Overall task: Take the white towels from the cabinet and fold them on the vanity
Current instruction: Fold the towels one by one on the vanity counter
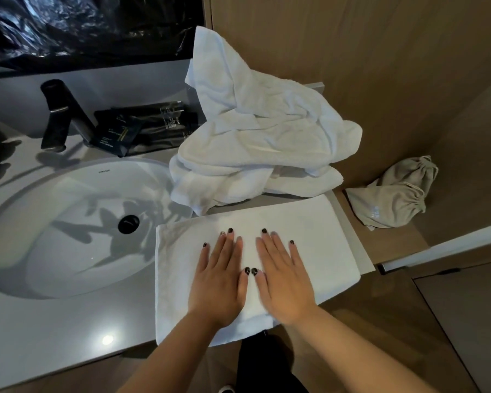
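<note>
A folded white towel (318, 236) lies flat on the grey vanity (54, 330), right of the sink, its near edge hanging slightly over the counter's front. My left hand (219, 279) and my right hand (281, 279) lie side by side on it, palms down with straight fingers, thumbs nearly touching. Behind it, a heap of crumpled white towels (255, 131) sits against the wooden wall.
A white oval sink (68, 231) with a black drain fills the left. A dark faucet (57, 114) and black toiletry packets (142, 126) stand behind it. Two beige drawstring bags (394, 197) lie on a wooden shelf at right. Black plastic covers the mirror area.
</note>
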Demonstrator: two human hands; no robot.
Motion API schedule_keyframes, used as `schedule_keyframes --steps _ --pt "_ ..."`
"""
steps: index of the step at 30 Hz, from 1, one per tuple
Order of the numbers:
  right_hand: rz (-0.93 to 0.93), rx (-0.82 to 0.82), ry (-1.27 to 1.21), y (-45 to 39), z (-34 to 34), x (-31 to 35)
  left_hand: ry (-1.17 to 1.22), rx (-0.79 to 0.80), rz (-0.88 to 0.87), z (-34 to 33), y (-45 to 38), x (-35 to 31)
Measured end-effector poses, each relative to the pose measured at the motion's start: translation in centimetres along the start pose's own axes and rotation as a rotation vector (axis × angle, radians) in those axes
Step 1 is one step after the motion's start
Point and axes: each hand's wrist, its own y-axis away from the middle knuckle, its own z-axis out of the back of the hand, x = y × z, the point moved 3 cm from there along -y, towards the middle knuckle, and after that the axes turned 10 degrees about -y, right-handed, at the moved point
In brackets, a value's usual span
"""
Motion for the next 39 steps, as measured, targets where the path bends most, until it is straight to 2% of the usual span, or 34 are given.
schedule_keyframes --steps 7,13,16,18,21,23,25,28,31,34,36,39 --pt "-0.003 0.063 0.049 -0.6 0.5 -3.0 0.048 -0.018 0.008 0.4 2.1 1.2" --pt "0.0 0.115 0.04 -0.4 1.4 -1.7 0.088 -0.045 0.033 0.0 7.0 1.5" --pt "0.134 0.115 0.039 1.2 1.9 1.8 0.108 -0.078 0.066 0.3 7.2 1.7" --pt "0.237 0.057 -0.037 3.2 2.2 4.9 0.283 -0.152 0.088 0.6 7.5 2.0" --pt "0.248 -0.096 -0.222 6.1 1.7 7.6 0.628 -0.362 0.321 1.4 10.3 2.5" --pt "0.192 -0.093 -0.294 7.5 1.0 8.7 0.71 -0.487 0.514 0.9 12.8 2.4" --pt "0.197 -0.03 -0.238 8.5 -0.4 9.2 0.711 -0.544 0.645 0.0 15.1 2.2" --pt "0.197 0.06 -0.153 9.3 -1.8 9.4 0.769 -0.524 0.727 -1.4 17.1 2.9" --pt "0.19 0.059 -0.176 10.1 -2.3 9.6 0.787 -0.514 0.773 -1.6 17.2 4.1" --pt "0.179 0.028 -0.238 11.3 -2.6 9.8 0.906 -0.504 0.975 -1.9 16.4 5.0" --pt "0.163 0.033 -0.263 12.1 -3.1 9.7 1.06 -0.439 1.07 -2.8 16.0 4.8" --pt "0.124 0.062 -0.286 12.8 -3.8 9.4 1.142 -0.314 1.045 -4.1 15.8 4.4"
